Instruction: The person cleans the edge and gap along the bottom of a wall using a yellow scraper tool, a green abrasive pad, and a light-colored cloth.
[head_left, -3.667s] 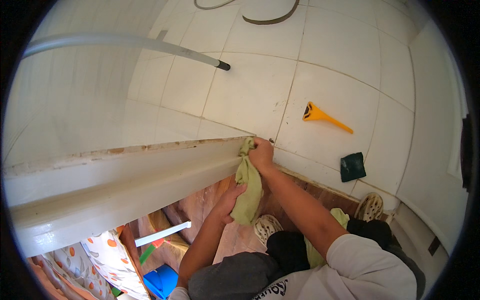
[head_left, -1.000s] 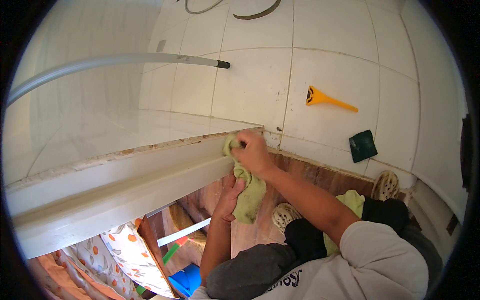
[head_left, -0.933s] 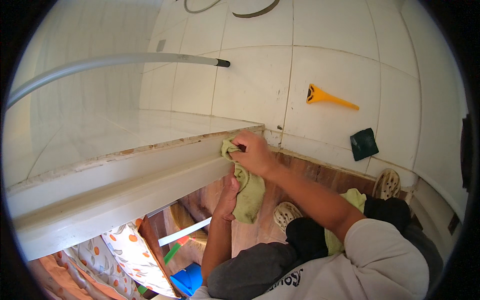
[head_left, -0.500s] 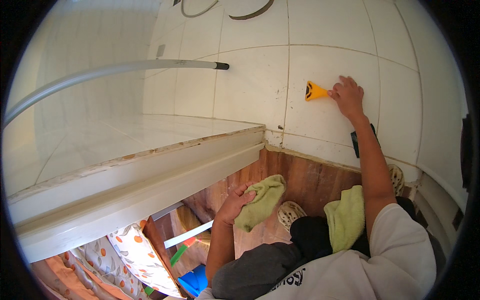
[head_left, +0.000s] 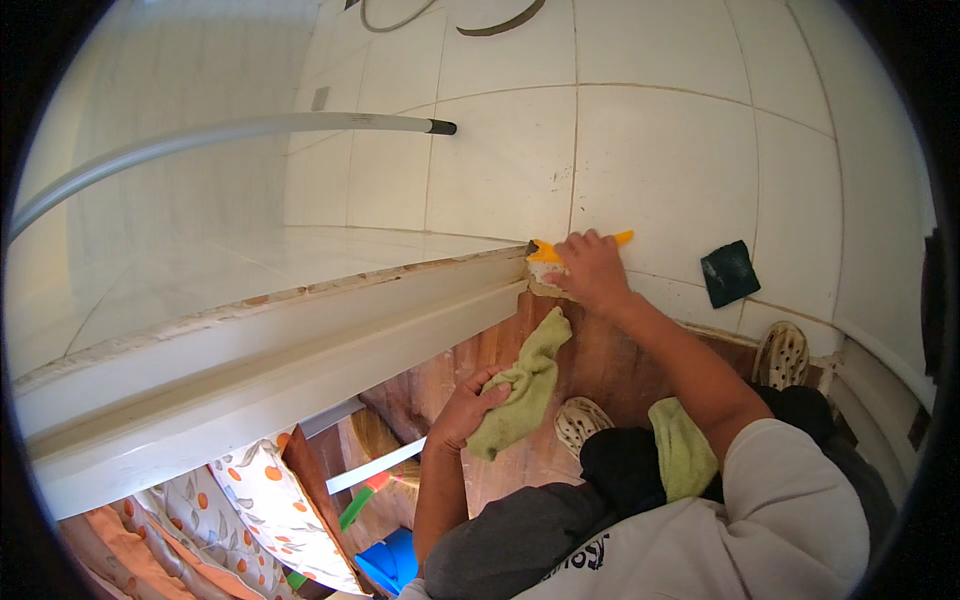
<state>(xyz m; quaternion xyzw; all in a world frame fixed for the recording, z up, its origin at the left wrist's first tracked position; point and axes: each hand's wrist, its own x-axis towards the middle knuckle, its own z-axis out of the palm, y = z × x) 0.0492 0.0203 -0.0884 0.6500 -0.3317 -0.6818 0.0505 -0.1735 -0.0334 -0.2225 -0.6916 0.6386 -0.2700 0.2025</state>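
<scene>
Right hand (head_left: pixel 593 270) clamped over the orange scraper (head_left: pixel 544 250), gripping it about the middle, with the handle end showing past the knuckles; the scraper lies at the end corner of the white ledge (head_left: pixel 300 370), its dark-tipped head toward the tile edge; whether the blade touches cannot be told; left hand (head_left: pixel 463 412) closed on the green cloth (head_left: pixel 520 390), thumb on top, the free end extending toward the ledge corner, over the wooden floor (head_left: pixel 640 355). Scraper judged light and stiff, probably plastic in the body, and best held by the handle, fingers clear of the head, which may be sharp; a damp palm could slip on its smooth sides; cloth judged soft, limp and not fragile, best bunched at its middle, since a hold on one end leaves the rest to sag. Dark green pad (head_left: pixel 730 274) lies flat on the tiles (head_left: pixel 660 160), to the right, untouched by either hand.
</scene>
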